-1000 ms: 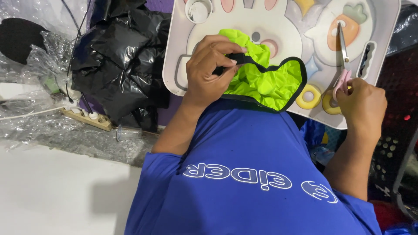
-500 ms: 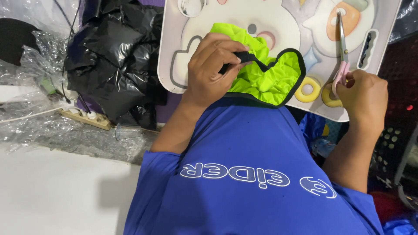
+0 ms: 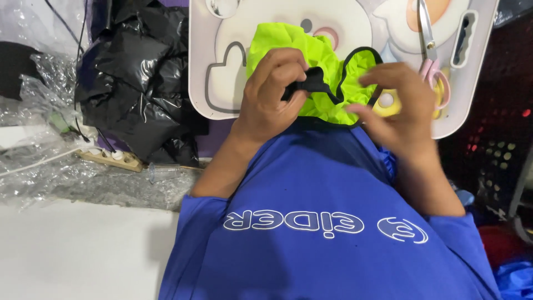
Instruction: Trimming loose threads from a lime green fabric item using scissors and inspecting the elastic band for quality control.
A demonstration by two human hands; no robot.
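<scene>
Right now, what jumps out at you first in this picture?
The bright neon-green cloth with a black edge, bunched in the middle on a white tray with cartoon pictures. The left hand pinches its black strap, and the right hand hovers beside it, blurred. Pink-handled scissors lie on the tray at the right, and crumpled black plastic bags sit to the left.
</scene>
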